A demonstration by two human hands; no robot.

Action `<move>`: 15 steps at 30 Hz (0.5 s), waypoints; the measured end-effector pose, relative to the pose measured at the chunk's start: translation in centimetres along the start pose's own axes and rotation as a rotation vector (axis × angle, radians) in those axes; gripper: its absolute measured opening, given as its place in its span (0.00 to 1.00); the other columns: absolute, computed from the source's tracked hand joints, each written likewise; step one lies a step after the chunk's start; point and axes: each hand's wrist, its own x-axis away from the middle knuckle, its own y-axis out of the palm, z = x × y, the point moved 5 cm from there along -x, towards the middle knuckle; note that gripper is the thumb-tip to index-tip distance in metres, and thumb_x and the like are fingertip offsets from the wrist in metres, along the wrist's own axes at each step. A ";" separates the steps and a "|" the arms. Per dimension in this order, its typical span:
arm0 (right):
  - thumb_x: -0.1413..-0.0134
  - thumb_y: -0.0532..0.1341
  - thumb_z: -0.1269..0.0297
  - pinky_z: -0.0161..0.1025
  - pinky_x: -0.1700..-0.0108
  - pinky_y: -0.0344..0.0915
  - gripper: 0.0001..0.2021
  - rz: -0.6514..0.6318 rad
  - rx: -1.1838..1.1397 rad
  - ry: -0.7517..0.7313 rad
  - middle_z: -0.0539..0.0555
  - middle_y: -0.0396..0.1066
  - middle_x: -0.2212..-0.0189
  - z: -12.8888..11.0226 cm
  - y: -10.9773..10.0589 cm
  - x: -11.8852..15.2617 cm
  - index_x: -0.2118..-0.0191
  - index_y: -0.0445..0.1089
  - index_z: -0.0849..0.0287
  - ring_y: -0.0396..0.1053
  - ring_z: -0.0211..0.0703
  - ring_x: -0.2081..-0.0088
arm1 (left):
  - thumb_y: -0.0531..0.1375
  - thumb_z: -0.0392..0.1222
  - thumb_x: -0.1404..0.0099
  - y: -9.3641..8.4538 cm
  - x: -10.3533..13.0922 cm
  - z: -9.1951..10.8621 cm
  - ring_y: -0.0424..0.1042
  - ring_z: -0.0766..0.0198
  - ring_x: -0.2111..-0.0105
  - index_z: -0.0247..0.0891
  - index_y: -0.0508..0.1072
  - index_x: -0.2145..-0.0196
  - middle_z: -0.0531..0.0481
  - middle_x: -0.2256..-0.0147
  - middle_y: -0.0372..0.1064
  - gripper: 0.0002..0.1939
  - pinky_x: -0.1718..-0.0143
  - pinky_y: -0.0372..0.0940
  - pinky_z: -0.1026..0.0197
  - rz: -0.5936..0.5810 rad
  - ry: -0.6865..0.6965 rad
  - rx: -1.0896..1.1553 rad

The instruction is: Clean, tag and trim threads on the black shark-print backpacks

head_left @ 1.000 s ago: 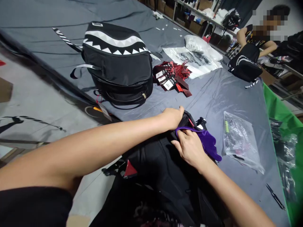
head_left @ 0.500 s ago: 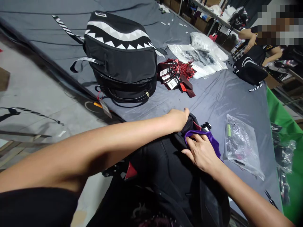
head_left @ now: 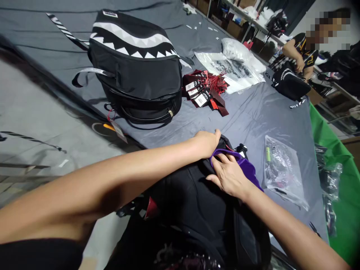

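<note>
A black backpack (head_left: pixel 182 191) with a purple-lined opening (head_left: pixel 249 170) lies against my body at the table's edge. My left hand (head_left: pixel 208 143) is closed on its far top edge, with the fingertips hidden behind the fabric. At the opening, my right hand (head_left: pixel 229 175) has its fingers tucked inside against the purple lining and its thumb outside on the black cloth. Those fingertips are out of sight. Past my left forearm, another black backpack (head_left: pixel 146 77) with a white shark-tooth band lies on the table.
Red and black hang tags (head_left: pixel 204 92) lie beside a printed plastic bag (head_left: pixel 229 69) on the grey-covered table (head_left: pixel 247 120). A clear bag (head_left: pixel 284 172) rests at right, near a green cloth (head_left: pixel 344 187). Across the table, a person (head_left: pixel 298 52) handles another black bag (head_left: pixel 291 82).
My view has shifted slightly, so most things sit a little further left. Both hands stay at the backpack's opening, and the right fingers reach slightly straighter. The person opposite has moved their arms.
</note>
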 end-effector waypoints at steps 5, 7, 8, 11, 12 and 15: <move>0.35 0.47 0.46 0.45 0.56 0.59 0.28 -0.050 0.006 0.022 0.66 0.71 0.54 0.2 0.2 0.6 0.46 0.64 0.69 0.64 0.54 0.51 | 0.59 0.35 0.40 0.1 -0.2 0.0 0.74 0.49 0.54 0.24 0.47 0.36 0.33 0.57 0.74 0.38 0.55 0.68 0.55 -0.033 -0.002 -0.029; 0.35 0.47 0.45 0.48 0.52 0.59 0.29 -0.023 -0.032 0.024 0.66 0.71 0.54 0.1 0.0 0.4 0.47 0.65 0.68 0.64 0.54 0.51 | 0.59 0.36 0.39 0.1 -0.3 0.0 0.74 0.48 0.55 0.23 0.48 0.37 0.32 0.57 0.73 0.37 0.55 0.68 0.54 -0.049 -0.005 -0.035; 0.36 0.47 0.45 0.49 0.49 0.57 0.29 0.000 -0.051 0.018 0.66 0.71 0.53 0.1 -0.1 0.2 0.48 0.65 0.68 0.63 0.54 0.51 | 0.58 0.36 0.38 0.1 -0.3 0.0 0.74 0.48 0.55 0.23 0.48 0.37 0.32 0.57 0.73 0.36 0.56 0.69 0.54 -0.056 -0.006 -0.031; 0.35 0.48 0.46 0.51 0.45 0.54 0.27 0.030 -0.067 0.000 0.65 0.71 0.54 0.0 -0.1 0.0 0.48 0.65 0.68 0.62 0.55 0.50 | 0.59 0.36 0.39 0.1 -0.5 0.1 0.75 0.47 0.56 0.25 0.48 0.37 0.33 0.57 0.73 0.37 0.57 0.69 0.54 -0.090 -0.013 -0.037; 0.35 0.48 0.46 0.50 0.46 0.55 0.27 0.023 -0.062 0.005 0.64 0.72 0.55 0.1 -0.1 0.1 0.49 0.65 0.67 0.62 0.55 0.50 | 0.59 0.35 0.40 0.1 -0.6 0.1 0.75 0.48 0.56 0.25 0.47 0.37 0.33 0.57 0.73 0.38 0.57 0.69 0.55 -0.106 -0.016 -0.049; 0.35 0.48 0.46 0.49 0.50 0.57 0.26 0.006 -0.067 0.026 0.64 0.72 0.57 0.3 0.1 0.3 0.51 0.66 0.66 0.63 0.54 0.51 | 0.60 0.34 0.41 0.2 -0.7 0.1 0.75 0.49 0.56 0.27 0.47 0.37 0.35 0.57 0.74 0.38 0.56 0.69 0.56 -0.132 -0.029 -0.080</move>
